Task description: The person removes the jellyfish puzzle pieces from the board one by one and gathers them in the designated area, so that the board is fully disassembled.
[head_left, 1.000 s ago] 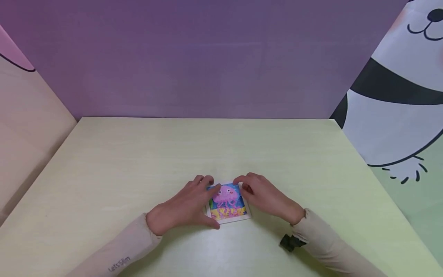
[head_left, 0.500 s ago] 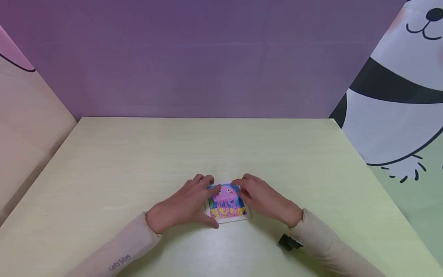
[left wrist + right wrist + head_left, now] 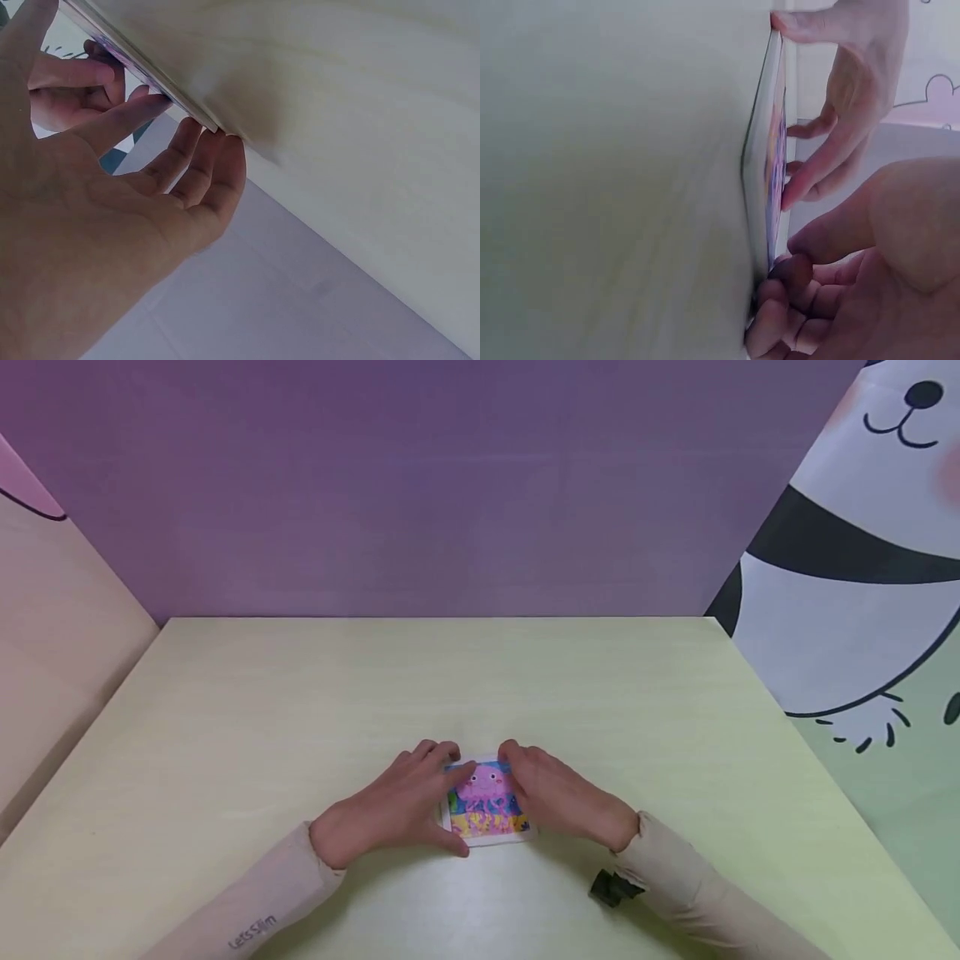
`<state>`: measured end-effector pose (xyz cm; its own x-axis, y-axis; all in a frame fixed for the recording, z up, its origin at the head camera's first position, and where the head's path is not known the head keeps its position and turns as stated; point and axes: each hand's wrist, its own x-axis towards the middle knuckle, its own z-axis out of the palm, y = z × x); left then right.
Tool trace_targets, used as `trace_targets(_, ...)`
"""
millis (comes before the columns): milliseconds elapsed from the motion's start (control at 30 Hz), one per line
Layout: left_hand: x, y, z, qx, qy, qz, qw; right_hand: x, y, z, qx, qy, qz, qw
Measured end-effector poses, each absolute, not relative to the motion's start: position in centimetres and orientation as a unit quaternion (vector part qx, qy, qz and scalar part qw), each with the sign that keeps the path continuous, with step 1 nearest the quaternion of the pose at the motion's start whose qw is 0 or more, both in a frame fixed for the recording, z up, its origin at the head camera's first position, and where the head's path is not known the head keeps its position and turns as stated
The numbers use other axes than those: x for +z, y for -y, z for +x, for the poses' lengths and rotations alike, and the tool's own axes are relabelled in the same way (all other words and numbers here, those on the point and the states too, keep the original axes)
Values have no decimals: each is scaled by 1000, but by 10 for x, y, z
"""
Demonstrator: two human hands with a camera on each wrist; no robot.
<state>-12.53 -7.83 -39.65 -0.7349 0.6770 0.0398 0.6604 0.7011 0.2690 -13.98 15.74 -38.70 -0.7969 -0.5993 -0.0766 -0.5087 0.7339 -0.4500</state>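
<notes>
A small square jellyfish picture board (image 3: 487, 820) with a white border lies on the table (image 3: 315, 693) in the head view. My left hand (image 3: 393, 806) holds its left side: thumb at the near edge, forefinger on the picture, the other fingers at the far edge. My right hand (image 3: 573, 797) pinches the far right corner with thumb and forefinger. In the right wrist view the board (image 3: 759, 172) appears edge-on, and the right fingers (image 3: 795, 274) bunch at its end. The left wrist view shows the board's edge (image 3: 150, 71) against the left fingertips.
A purple wall (image 3: 450, 485) stands behind the table's far edge. To the right is a panel with a panda drawing (image 3: 847, 635); a pale panel (image 3: 60, 652) borders the left. A small black object (image 3: 615, 888) hangs at the right sleeve.
My right hand has shifted slightly left and turned, so its fingers now cover more of the board's far right corner. The left hand keeps its hold. The head view has turned slightly right.
</notes>
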Motion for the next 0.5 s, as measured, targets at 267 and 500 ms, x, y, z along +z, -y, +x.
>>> trace_targets(267, -393, 79, -124, 146, -919, 363, 40, -383, -159, -141, -237, -923, -275, 129)
trace_targets(500, -393, 79, -123, 165, -918, 357, 47, -379, -159, -141, -256, -930, -236, 122)
